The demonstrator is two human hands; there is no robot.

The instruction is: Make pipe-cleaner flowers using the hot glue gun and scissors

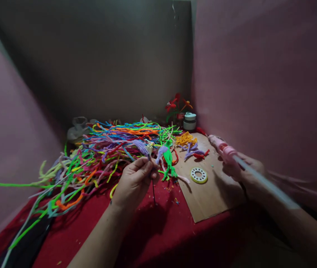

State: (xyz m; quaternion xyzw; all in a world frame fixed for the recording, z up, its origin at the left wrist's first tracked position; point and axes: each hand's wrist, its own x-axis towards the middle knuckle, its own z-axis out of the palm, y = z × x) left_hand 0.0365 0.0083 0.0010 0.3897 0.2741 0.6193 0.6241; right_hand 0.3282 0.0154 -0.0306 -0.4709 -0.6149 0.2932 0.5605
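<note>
My left hand (134, 181) is closed in a pinch on a thin dark stem (153, 191) topped by a small pale and purple pipe-cleaner piece (147, 148), held over the red cloth (158, 230). My right hand (240, 169) is wrapped round a pink glue gun (223, 147) with a long pale glue stick (264, 182) running back along my forearm; its nozzle points toward the far right corner. A green pipe-cleaner figure (169, 162) lies just right of my left hand.
A big pile of coloured pipe cleaners (102, 152) covers the left and middle. A cardboard sheet (211, 190) holds a yellow-white ring (199, 175), purple and orange scraps. Red pipe-cleaner flowers (176, 104) and a small jar (189, 121) stand at the back. Pink walls close both sides.
</note>
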